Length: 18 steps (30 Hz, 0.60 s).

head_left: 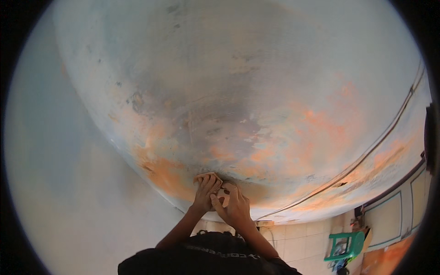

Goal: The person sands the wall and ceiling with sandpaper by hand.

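Observation:
Both of my hands are at the lower middle of a large wall (220, 87) with grey, white and orange patches. With fingers laid over it, my left hand (205, 195) presses a small flat brownish piece like sandpaper (217, 174) to the wall; only its edges show around the fingertips. Just right of it, my right hand (237, 207) is close against the left one, its fingers curled and its thumb pointing toward the left hand. A small dark spot shows at its fingertips, but I cannot make out whether it holds anything.
A dark cable (353, 167) runs along the wall on the right. Below, a green plastic stool (354, 244) stands on the tiled floor (295, 243) with assorted items beside it. A pale panelled door (385, 220) is at the lower right. Another wall (68, 183) meets this one at the left.

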Each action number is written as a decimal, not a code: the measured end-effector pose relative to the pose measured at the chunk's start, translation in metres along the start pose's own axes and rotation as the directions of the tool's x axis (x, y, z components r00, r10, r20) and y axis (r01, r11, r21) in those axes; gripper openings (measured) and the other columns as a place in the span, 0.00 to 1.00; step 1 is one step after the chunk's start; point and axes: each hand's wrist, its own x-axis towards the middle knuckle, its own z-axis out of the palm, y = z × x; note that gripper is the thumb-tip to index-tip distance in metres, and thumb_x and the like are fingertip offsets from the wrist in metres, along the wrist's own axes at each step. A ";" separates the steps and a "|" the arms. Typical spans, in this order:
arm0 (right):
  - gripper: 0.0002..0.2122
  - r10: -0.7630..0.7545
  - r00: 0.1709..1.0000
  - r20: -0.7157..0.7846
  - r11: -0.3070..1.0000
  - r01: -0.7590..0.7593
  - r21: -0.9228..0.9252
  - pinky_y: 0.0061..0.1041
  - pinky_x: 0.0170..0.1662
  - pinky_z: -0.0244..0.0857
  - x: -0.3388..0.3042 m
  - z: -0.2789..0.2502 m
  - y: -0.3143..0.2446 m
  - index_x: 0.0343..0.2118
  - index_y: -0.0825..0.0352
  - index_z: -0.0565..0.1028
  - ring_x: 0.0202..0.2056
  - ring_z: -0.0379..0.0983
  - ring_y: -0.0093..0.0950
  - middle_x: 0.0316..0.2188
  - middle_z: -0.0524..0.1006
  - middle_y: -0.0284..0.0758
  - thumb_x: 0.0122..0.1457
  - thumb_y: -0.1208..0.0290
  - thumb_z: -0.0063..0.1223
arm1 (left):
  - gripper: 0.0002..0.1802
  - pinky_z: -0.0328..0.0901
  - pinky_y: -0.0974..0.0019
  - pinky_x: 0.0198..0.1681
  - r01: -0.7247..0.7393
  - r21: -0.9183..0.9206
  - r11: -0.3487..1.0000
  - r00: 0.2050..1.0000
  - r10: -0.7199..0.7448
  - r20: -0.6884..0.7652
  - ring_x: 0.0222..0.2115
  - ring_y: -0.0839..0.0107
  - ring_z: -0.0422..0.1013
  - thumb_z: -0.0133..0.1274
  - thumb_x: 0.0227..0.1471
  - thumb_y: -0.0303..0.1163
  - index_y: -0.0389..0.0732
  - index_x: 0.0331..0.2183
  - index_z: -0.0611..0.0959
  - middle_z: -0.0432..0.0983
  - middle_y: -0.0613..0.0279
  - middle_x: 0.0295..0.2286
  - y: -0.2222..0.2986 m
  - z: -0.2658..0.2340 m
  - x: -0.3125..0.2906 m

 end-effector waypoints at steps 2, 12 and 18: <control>0.19 -0.004 0.999 -0.043 0.999 0.006 0.036 0.32 0.25 0.66 0.003 0.004 0.000 0.39 0.71 0.66 0.25 0.71 0.37 0.26 0.71 0.42 0.49 0.65 0.58 | 0.30 0.51 0.44 0.46 0.085 -0.079 0.993 0.988 -0.074 0.133 0.47 0.45 0.57 0.50 0.47 0.45 0.33 0.46 0.69 0.61 0.44 0.47 0.003 -0.010 0.007; 0.15 0.058 0.996 -0.069 0.978 -0.043 0.204 0.32 0.26 0.67 -0.001 0.007 -0.002 0.38 0.73 0.66 0.24 0.73 0.36 0.25 0.73 0.43 0.50 0.73 0.56 | 0.35 0.48 0.43 0.54 0.065 -0.043 0.997 0.994 -0.061 0.093 0.56 0.43 0.50 0.56 0.42 0.38 0.35 0.52 0.67 0.55 0.46 0.55 0.006 -0.020 -0.001; 0.10 -0.113 0.946 -0.303 0.990 0.131 0.042 0.32 0.30 0.66 0.022 -0.017 0.010 0.35 0.70 0.70 0.26 0.72 0.36 0.25 0.74 0.40 0.48 0.78 0.54 | 0.33 0.46 0.46 0.57 -0.064 0.038 0.997 0.996 0.061 0.062 0.57 0.44 0.48 0.53 0.45 0.40 0.37 0.52 0.66 0.53 0.46 0.56 0.005 -0.040 0.017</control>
